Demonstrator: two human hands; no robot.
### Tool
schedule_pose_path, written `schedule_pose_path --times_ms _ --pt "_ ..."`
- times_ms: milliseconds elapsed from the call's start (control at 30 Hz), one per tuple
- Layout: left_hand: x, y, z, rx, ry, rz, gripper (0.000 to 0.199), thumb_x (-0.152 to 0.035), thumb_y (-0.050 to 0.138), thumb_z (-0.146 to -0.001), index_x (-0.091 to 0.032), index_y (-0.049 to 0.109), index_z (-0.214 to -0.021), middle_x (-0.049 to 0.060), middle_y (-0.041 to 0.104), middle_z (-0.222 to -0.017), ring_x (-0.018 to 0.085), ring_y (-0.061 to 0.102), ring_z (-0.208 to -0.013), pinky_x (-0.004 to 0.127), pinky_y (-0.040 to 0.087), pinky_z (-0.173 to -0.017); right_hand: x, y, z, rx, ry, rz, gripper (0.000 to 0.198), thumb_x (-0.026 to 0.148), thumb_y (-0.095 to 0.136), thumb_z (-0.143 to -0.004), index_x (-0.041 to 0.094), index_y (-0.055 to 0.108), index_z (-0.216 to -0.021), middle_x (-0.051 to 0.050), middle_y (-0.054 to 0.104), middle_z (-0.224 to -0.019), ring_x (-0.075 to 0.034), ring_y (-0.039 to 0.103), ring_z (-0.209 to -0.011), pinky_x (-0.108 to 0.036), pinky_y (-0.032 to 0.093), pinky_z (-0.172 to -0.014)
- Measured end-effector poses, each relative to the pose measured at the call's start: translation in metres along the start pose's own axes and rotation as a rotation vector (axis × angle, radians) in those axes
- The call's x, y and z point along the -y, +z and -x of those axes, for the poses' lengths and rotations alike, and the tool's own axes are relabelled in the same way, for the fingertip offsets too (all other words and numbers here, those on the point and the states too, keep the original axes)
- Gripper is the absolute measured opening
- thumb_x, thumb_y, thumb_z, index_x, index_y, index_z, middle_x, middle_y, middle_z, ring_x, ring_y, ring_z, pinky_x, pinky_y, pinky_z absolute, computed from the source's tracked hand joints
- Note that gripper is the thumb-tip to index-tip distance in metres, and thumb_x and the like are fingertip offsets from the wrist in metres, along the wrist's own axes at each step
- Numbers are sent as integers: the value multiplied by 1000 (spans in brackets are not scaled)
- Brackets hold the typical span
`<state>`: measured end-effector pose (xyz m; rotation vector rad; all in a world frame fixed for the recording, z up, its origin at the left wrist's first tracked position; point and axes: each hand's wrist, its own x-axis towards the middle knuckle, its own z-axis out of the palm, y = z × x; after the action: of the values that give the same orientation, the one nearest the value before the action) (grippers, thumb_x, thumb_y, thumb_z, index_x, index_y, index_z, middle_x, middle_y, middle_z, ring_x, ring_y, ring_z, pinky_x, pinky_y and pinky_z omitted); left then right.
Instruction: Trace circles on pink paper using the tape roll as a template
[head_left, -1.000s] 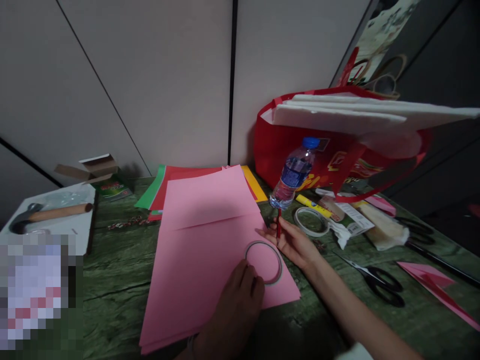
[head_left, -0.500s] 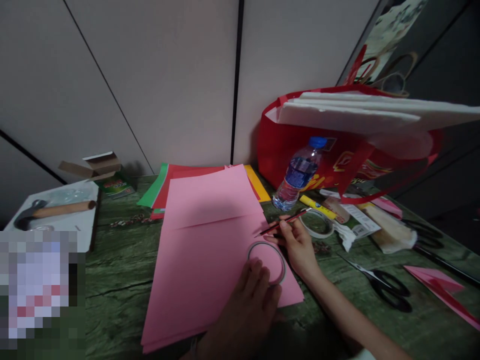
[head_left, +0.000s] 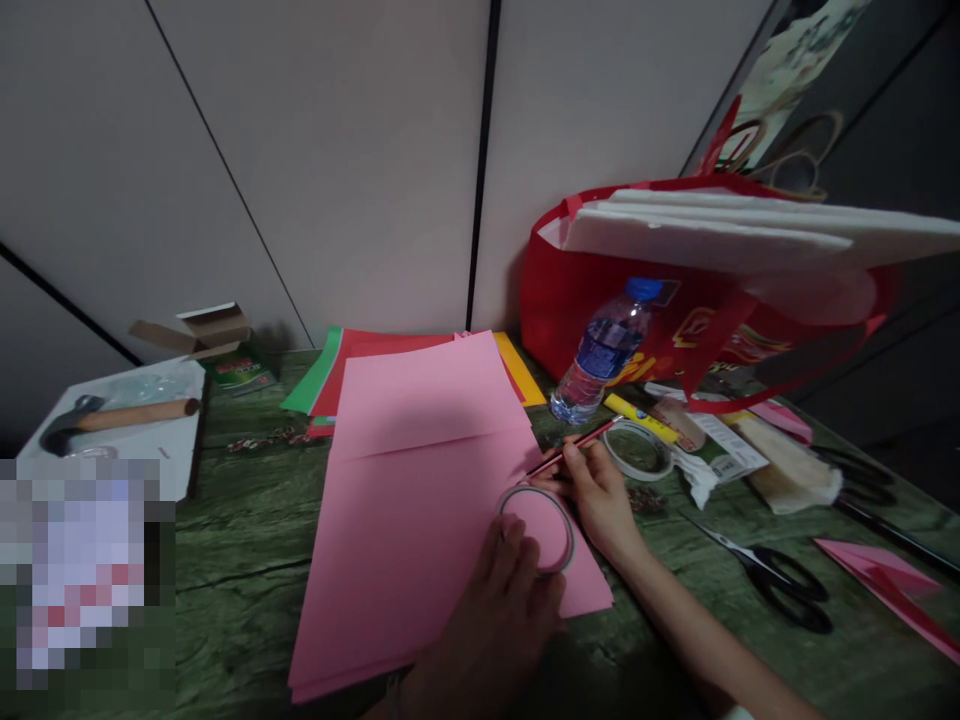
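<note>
I have the right hand (head_left: 600,495) closed around a slim red-and-dark pencil (head_left: 570,455), its tip pointing down beside the far edge of a thin grey-rimmed ring (head_left: 573,540); whether that tip touches the sheet I cannot tell. My left hand (head_left: 506,600) lies over the ring's near edge with its fingers bent; I cannot tell whether it pinches the rim or only rests on it. The ring lies flat on the large pink paper sheets (head_left: 405,540), near their right edge, with pink showing through its middle.

Those sheets lie on the green wood-grained tabletop (head_left: 240,560), overlapping red paper (head_left: 382,345) at the far end. Beyond the right hand I see a white roll of tape (head_left: 645,472), a yellow tube (head_left: 641,418) and a clear plastic bottle with a blue cap (head_left: 604,350), just in front of a red bag (head_left: 555,290). Black-handled scissors (head_left: 787,585) lie right of my right forearm.
</note>
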<state>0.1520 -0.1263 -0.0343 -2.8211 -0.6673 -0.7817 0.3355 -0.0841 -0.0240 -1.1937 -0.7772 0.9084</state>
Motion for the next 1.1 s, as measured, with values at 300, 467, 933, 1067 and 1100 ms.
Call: schedule_pose_path --times_ms 300,467,933,1067,1100 --pt "-2 -3 -1 30 -39 29 28 -40 57 -89 -15 58 -102 15 59 -112 34 49 -122 47 47 -96 4 15 -5 165 13 41 32 52 66 -77 28 52 -94 3 62 -67 -18 61 -51 -33 53 -52" --pt "-1 -3 -4 -17 -65 130 26 -36 61 -87 -13 59 -98 15 61 -108 33 52 -118 49 46 -98 13 16 -16 137 -96 198 29 50 65 -78 25 60 -91 3 58 -65 -15 56 -54 -27 48 -51" --pt "-8 -1 -8 -109 -7 71 22 -26 54 -90 -10 60 -104 14 63 -114 28 55 -116 39 45 -100 35 21 -20 88 41 5 40 52 79 -59 18 69 -78 2 66 -61 -9 50 -46 -20 37 -43" --pt "-10 3 -15 -30 -21 -95 29 -29 54 -91 -8 57 -110 21 60 -117 35 50 -120 49 41 -99 32 17 -23 62 -3 -17 42 49 79 -62 18 66 -87 2 67 -68 -8 48 -45 -21 39 -42" --pt "-9 2 -17 10 -15 -113 30 -27 53 -91 -8 56 -113 22 59 -119 35 49 -120 50 39 -99 30 17 -23 76 -37 9 40 49 77 -64 19 65 -88 2 66 -68 -8 49 -46 -21 41 -43"
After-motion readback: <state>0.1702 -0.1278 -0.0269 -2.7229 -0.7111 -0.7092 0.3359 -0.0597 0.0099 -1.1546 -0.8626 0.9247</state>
